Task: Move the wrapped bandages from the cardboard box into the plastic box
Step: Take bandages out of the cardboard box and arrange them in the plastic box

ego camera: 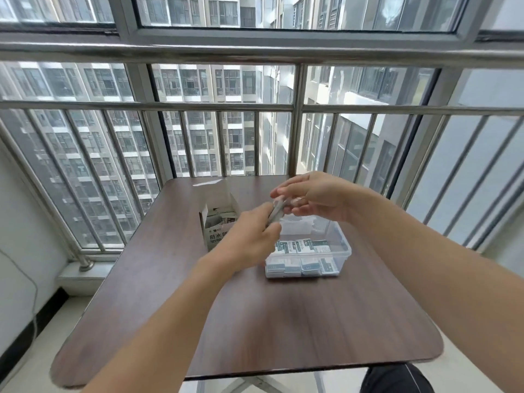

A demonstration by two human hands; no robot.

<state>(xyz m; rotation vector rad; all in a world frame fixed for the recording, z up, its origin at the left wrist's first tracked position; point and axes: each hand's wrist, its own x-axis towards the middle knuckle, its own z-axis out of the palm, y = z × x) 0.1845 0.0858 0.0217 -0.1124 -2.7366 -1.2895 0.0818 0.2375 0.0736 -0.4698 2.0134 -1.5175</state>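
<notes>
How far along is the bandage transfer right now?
Partly done. The plastic box already holds rows of bandages. Both hands, left and right, hold a small stack above it. More remain in the cardboard box.

Both hands (283, 211) raised, fingertips meeting (fingers curled, pinching).

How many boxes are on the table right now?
2. The cardboard box stands open toward the table's far left, partly behind the left hand. The plastic box sits just right of it, under the right hand.
</notes>
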